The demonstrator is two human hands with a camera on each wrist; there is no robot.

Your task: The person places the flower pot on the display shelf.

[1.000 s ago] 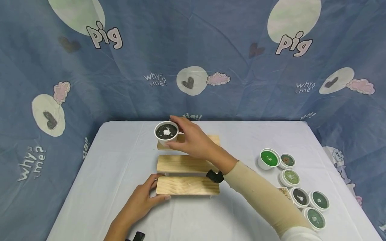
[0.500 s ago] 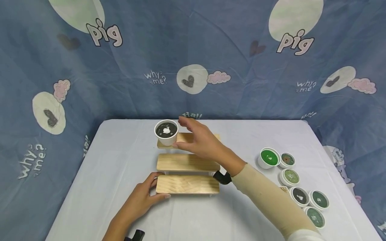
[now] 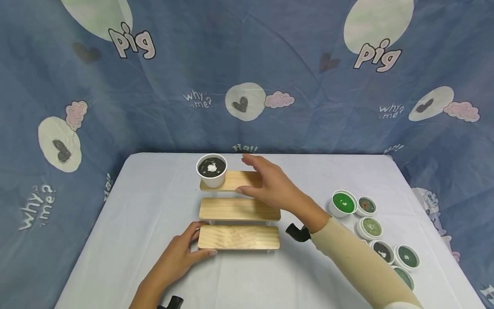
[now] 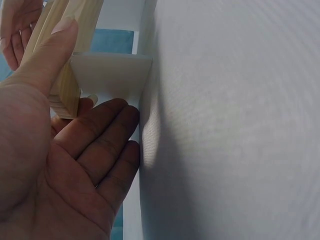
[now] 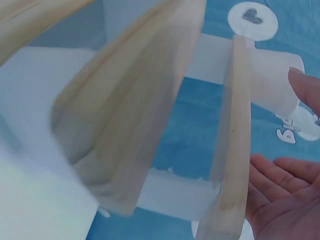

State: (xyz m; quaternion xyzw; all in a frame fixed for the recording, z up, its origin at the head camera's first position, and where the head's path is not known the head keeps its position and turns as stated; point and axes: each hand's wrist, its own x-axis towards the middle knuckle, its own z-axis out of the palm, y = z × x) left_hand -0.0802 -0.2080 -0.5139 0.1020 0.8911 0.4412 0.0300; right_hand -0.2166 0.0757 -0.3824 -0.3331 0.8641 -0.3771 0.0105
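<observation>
A three-tier wooden display stand (image 3: 239, 238) with white supports stands on the table. My left hand (image 3: 178, 259) grips the left end of its lowest step. In the left wrist view the thumb lies over the board (image 4: 89, 25), and an index finger is partly hidden behind it. On the left end of the top step sits a white cup (image 3: 213, 182) with dark filling and a white dab in the middle. To the right of that cup, over the top step, my right hand (image 3: 275, 184) is spread and touches nothing I can make out. The right wrist view shows the cup (image 5: 275, 82) apart from the fingers.
At the table's right stand a white cup with bright green filling (image 3: 343, 204) and several small round tubs, among them an olive-green one (image 3: 370, 227) and a dark green one (image 3: 408, 256). The right sleeve (image 3: 359, 257) covers part of them. A blue printed cloth (image 3: 308, 116) hangs behind.
My right hand has let go of the dark-filled cup and drawn away to the right. The cup stays on the top step. My left hand keeps its grip on the lowest step.
</observation>
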